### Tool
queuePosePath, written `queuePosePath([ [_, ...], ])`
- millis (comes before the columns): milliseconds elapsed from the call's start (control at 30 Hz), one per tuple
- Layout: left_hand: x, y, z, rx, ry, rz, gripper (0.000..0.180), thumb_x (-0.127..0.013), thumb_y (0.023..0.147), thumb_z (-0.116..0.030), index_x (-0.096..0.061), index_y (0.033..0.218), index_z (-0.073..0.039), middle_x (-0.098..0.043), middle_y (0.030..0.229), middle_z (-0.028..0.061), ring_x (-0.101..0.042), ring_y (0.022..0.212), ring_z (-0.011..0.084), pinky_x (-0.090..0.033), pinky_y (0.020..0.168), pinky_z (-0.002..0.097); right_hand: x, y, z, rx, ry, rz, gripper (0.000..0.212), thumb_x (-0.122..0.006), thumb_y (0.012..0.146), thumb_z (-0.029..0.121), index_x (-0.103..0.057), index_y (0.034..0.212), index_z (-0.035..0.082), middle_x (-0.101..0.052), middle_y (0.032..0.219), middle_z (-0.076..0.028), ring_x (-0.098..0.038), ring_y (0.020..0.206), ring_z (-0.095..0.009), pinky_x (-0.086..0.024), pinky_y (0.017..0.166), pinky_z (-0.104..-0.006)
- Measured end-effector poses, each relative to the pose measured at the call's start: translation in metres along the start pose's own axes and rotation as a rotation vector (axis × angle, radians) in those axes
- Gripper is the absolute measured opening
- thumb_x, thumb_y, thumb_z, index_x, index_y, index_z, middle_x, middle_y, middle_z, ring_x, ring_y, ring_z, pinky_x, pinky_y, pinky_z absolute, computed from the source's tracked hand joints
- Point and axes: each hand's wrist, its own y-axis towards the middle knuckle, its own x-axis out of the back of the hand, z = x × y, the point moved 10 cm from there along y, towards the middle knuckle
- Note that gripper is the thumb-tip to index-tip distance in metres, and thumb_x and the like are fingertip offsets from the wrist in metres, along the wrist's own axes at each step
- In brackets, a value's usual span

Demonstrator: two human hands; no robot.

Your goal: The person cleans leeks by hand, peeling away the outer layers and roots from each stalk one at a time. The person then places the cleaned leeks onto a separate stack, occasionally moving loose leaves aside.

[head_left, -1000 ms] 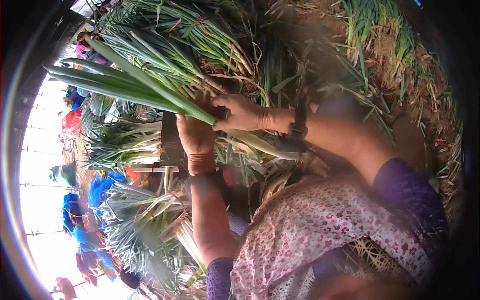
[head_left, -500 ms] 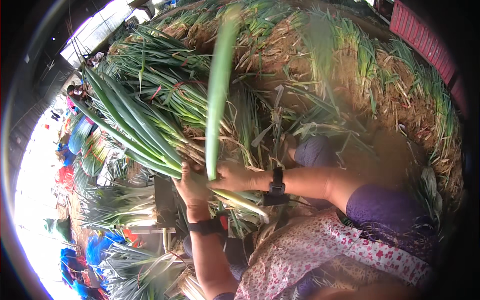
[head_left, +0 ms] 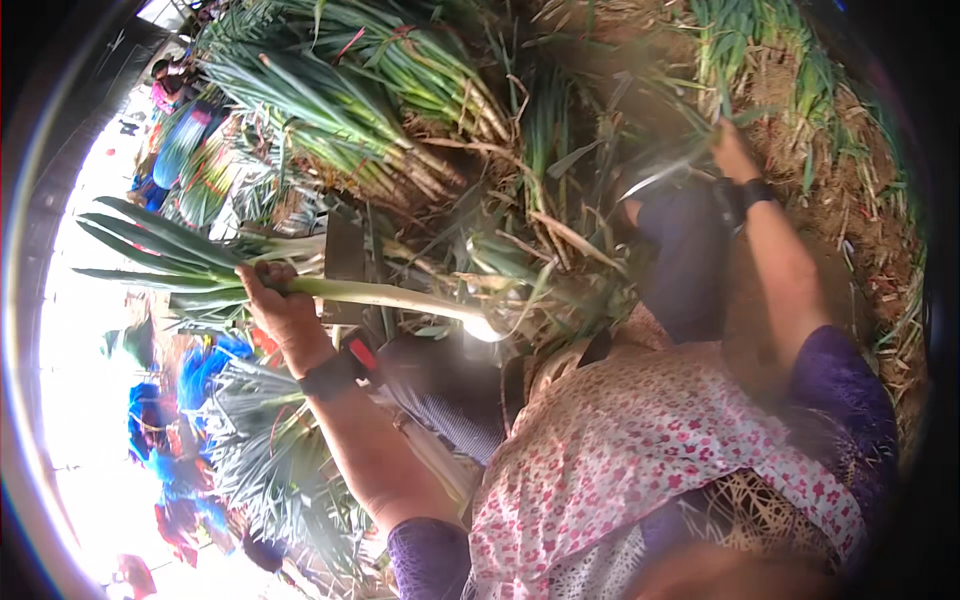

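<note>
The left hand (head_left: 280, 308) is wrapped around 1 leek (head_left: 395, 294), gripping it where stem and leaves meet. From that grip, green leaves (head_left: 160, 258) fan out to the left, while the pale stem runs right to a white root end (head_left: 486, 327). Leek bundles (head_left: 370, 110) lie above and to the right of the grip; a leek pile (head_left: 265, 440) sits below it. Well right of the grip, the right hand (head_left: 737, 155) is near a blurred pale strip (head_left: 668, 174); I cannot tell whether it holds anything.

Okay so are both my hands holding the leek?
No, only the left hand grips the leek; the right hand is apart from it, off to the right.
</note>
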Motion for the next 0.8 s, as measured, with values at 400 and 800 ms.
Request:
queuePosePath([
  [400,-0.12,-0.067,0.045,0.235,-0.359,0.353,0.039,-0.046,0.086,-0.039,-0.053,0.103,-0.004,-0.054,0.091,0.011,-0.049,0.073,0.0204,-0.042,0.069,0.0339,-0.052,-0.1,0.399,0.181,1.603,0.892,0.033,-0.061,0.084,0.017,-0.051,0.112,0.002,-0.056,0.108,-0.009,-0.054,0.102,-0.017,-0.046,0.088,-0.0302],
  [800,-0.158,-0.114,0.09,0.504,-0.433,0.554,0.041,-0.058,0.085,-0.032,-0.05,0.114,-0.005,-0.055,0.088,0.0034,-0.05,0.082,0.0176,-0.04,0.084,0.0354,-0.04,-0.112,0.469,0.277,1.42,0.898,0.021,-0.066,0.078,0.013,-0.061,0.095,0.0,-0.063,0.084,-0.005,-0.057,0.081,-0.011,-0.045,0.075,-0.0254],
])
